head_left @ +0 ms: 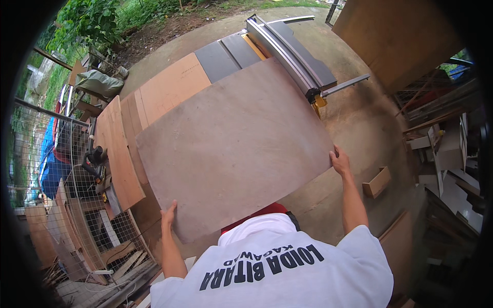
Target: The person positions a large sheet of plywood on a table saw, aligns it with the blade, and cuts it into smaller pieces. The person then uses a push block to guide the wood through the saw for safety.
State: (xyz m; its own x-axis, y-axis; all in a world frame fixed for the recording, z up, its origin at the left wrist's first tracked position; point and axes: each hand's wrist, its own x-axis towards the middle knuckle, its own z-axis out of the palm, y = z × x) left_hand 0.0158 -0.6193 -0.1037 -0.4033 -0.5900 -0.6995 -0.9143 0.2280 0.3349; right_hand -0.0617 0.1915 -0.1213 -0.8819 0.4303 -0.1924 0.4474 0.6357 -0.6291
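Note:
A large greyish-brown wooden panel [239, 146] spans the middle of the head view, tilted, in front of my body. My left hand [168, 211] is closed on its near left edge, thumb on top and the other fingers mostly hidden beneath. At the right edge, near the right corner, my right hand [339, 160] grips the same panel. The panel's far end lies over the grey table saw top [218, 56], with its right far corner close by the long metal rip fence [287, 51].
A light wooden board [174, 84] extends the saw top to the left. Beside it lie a plywood strip [119, 154] and a dark power tool [94, 160]. A small wooden box [376, 182] sits on the concrete at right. Scrap boards [454, 154] pile up farther right; wire fencing [84, 205] stands left.

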